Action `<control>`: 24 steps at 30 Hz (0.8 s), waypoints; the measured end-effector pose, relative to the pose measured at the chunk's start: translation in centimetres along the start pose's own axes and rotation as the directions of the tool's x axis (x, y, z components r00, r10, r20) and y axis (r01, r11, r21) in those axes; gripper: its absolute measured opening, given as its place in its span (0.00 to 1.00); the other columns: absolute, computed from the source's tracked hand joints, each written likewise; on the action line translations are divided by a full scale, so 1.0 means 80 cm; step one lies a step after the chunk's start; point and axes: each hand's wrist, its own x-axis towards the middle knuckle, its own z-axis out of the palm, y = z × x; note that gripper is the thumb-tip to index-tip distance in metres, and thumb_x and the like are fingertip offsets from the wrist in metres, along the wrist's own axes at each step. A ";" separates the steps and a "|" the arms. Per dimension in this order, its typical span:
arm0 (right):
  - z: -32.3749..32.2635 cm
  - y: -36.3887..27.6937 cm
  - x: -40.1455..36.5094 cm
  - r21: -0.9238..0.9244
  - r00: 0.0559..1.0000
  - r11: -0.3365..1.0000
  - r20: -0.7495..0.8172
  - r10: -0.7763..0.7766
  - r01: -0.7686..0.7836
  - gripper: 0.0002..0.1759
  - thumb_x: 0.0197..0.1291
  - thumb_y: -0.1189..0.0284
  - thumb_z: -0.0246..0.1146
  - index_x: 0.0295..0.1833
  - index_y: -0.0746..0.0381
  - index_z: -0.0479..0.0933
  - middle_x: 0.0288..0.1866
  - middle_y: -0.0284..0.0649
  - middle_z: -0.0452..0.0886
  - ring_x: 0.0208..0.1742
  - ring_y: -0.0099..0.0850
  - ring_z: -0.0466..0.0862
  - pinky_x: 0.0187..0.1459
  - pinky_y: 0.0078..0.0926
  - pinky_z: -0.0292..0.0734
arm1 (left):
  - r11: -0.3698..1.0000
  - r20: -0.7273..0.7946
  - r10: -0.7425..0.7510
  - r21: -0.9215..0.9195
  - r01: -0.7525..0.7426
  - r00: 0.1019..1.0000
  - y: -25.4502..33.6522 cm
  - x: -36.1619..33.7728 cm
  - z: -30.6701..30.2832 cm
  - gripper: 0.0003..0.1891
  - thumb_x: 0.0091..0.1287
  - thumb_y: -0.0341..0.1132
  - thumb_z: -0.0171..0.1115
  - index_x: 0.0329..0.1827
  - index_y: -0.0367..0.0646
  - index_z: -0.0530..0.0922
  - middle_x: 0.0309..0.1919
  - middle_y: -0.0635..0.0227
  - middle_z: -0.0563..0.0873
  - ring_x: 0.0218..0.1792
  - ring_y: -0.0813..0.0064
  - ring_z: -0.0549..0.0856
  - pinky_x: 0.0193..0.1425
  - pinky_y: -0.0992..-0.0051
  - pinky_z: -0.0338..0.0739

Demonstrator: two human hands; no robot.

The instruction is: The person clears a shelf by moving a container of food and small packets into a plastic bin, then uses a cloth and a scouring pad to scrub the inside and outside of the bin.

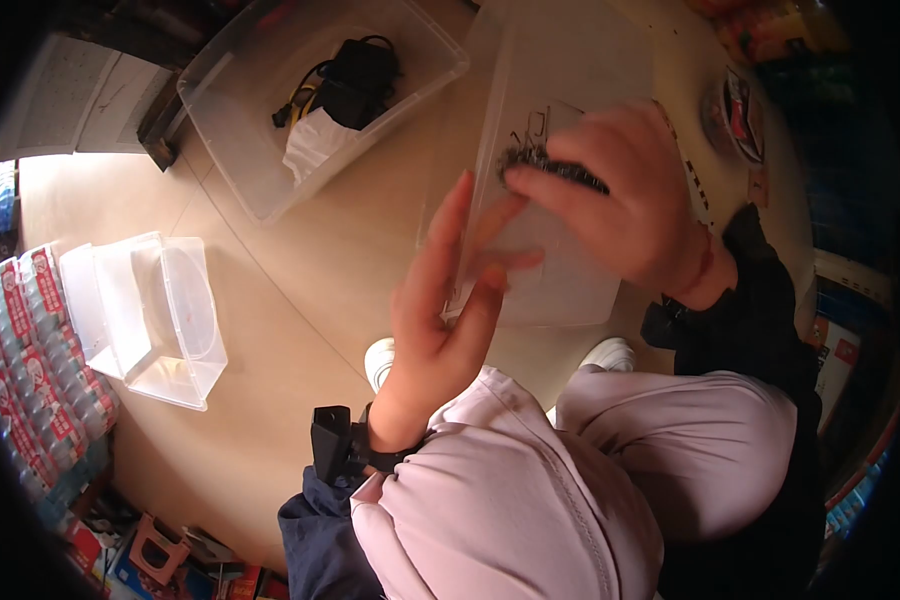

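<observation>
My right hand [620, 195] is closed, with thumb and fingers round a dark, bristly bundle [570, 174]; motion blur hides its exact kind. Thin dark hook-shaped pieces [532, 128] show just beyond its far end. Below this hand lies a translucent plastic bin or lid [570, 290]. My left hand [435, 320] is open beside the near left edge of that plastic, its fingers stretched out and nothing visible in them. A dark band with a small black box [332, 434] sits on the left wrist.
Back left, a clear plastic bin [260, 205] holds a black corded device [358, 82] and white wrapping [320, 140]. Another clear container [185, 320] stands on the tiled floor by packed bottles [40, 370]. A round clear package [735, 118] lies at right. My knees [530, 480] are in front.
</observation>
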 end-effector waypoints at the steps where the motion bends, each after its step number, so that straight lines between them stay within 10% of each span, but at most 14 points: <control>1: 0.001 0.006 0.001 -0.028 1.000 1.000 -0.010 -0.003 0.002 0.15 0.43 0.65 0.66 0.39 0.57 0.82 0.38 0.33 0.75 0.41 0.33 0.76 0.45 0.37 0.70 | 1.000 -0.001 0.002 -0.002 -0.002 1.000 -0.001 -0.001 0.000 0.32 0.71 0.23 0.49 0.78 0.36 0.50 0.65 0.45 0.74 0.51 0.64 0.86 0.45 0.80 0.76; 24: -0.003 -0.005 -0.004 0.058 0.996 0.994 -0.006 0.093 -0.092 0.16 0.38 0.72 0.69 0.38 0.55 0.86 0.38 0.31 0.75 0.37 0.34 0.76 0.42 0.38 0.68 | 1.000 -0.011 0.005 0.001 -0.005 1.000 -0.001 -0.001 0.001 0.32 0.71 0.24 0.51 0.78 0.36 0.51 0.63 0.46 0.76 0.50 0.65 0.86 0.45 0.80 0.76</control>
